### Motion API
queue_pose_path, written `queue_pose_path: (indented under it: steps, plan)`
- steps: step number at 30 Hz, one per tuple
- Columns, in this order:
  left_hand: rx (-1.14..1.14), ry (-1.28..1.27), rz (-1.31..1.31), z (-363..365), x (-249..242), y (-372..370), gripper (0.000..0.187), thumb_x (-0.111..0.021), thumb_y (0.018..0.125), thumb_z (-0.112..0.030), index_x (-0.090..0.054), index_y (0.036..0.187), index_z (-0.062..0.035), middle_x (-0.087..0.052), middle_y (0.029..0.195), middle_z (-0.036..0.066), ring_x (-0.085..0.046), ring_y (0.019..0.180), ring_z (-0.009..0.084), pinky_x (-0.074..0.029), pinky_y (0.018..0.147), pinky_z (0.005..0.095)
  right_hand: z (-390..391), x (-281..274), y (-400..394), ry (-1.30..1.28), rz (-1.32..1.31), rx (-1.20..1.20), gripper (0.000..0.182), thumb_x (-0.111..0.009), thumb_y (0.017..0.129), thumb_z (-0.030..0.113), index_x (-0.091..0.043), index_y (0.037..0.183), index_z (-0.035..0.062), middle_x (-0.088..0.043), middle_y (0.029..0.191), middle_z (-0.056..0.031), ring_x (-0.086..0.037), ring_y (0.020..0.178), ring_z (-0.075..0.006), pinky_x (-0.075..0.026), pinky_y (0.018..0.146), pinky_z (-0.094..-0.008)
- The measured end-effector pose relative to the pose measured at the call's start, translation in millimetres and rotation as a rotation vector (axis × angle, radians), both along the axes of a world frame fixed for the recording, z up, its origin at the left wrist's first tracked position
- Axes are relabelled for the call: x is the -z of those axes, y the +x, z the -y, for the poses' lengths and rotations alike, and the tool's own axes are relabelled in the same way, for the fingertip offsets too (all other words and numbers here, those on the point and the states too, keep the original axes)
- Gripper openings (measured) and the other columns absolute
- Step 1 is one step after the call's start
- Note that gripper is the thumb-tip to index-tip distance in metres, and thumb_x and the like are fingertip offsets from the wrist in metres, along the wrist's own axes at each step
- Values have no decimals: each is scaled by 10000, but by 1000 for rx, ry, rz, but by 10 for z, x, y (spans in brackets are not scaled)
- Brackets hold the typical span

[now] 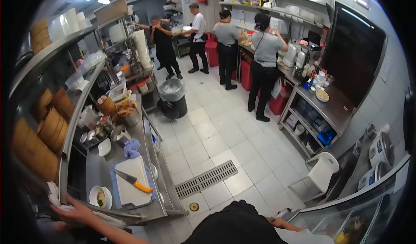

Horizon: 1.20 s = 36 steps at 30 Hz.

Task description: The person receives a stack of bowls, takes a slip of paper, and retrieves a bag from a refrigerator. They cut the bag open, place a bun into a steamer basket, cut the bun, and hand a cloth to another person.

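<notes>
Down at the bottom left, our left hand [74, 210] rests on a white cloth [58, 200] draped over the steel shelf edge, fingers curled loosely over the fabric. Our right hand [277, 222] sits low by the glass case [368, 209], mostly hidden behind our dark top, so we can't tell what its fingers are doing.

Just beside the cloth there's a small white bowl [100, 197] with something pale and yellowish in it. Next to that, a white cutting board [132, 181] lies on a blue mat, with an orange-handled knife [133, 181] laid diagonally across it. Further up the steel counter [97, 170] we see a crumpled blue rag [131, 148], round metal pots and a tub heaped with something fried and golden [125, 108].

Round bamboo steamers [47, 131] are stacked on the left shelves. A black bin [172, 98] lined with a clear bag stands on the white tile floor. Several people work at the far counters.
</notes>
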State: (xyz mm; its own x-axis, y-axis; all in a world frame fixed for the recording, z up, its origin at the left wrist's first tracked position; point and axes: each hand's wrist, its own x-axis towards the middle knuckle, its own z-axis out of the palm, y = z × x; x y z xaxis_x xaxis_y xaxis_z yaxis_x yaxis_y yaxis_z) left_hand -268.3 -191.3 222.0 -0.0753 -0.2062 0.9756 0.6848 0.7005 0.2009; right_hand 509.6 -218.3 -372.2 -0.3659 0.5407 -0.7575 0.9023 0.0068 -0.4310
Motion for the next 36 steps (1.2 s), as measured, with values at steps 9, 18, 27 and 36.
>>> queue_pose_path:
  steps: [9, 18, 27, 36]
  plan:
    - [813, 411, 495, 116, 1156, -277, 282, -520, 992, -180, -554, 1110, 73, -554, 787, 85, -518, 661, 159, -444, 594, 265, -628, -851, -31, -123, 43, 540, 446, -592, 886, 383, -615, 1163, 35, -703, 993, -117, -687, 820, -234, -549, 716, -367]
    - [2598, 273, 817, 191, 655, 929, 215, -553, 973, -216, -446, 916, -38, -465, 530, 49, -420, 381, 150, -386, 348, 287, -872, -1154, -585, -127, -146, 736, 335, -644, 874, 341, -653, 1072, 71, -705, 948, -91, -687, 749, -202, -568, 618, -371]
    - [2672, -150, 28, 930, -318, 1047, 470, -437, 998, -230, -314, 1333, 74, -466, 1279, 287, -566, 1077, 369, -535, 818, 428, -2278, -2487, -2483, 568, -485, 246, 605, -669, 857, 221, -413, 1365, 14, -670, 1005, -167, -662, 851, -189, -530, 737, -312]
    - [1161, 138, 800, 923, 863, 121, 523, -516, 976, -157, -328, 1427, 29, -507, 1264, 131, -497, 1126, 198, -366, 1001, 309, -2134, -2471, -2742, 491, -486, -26, 563, -623, 872, 454, -544, 1254, 48, -647, 1088, -213, -617, 1004, -393, -489, 869, -428]
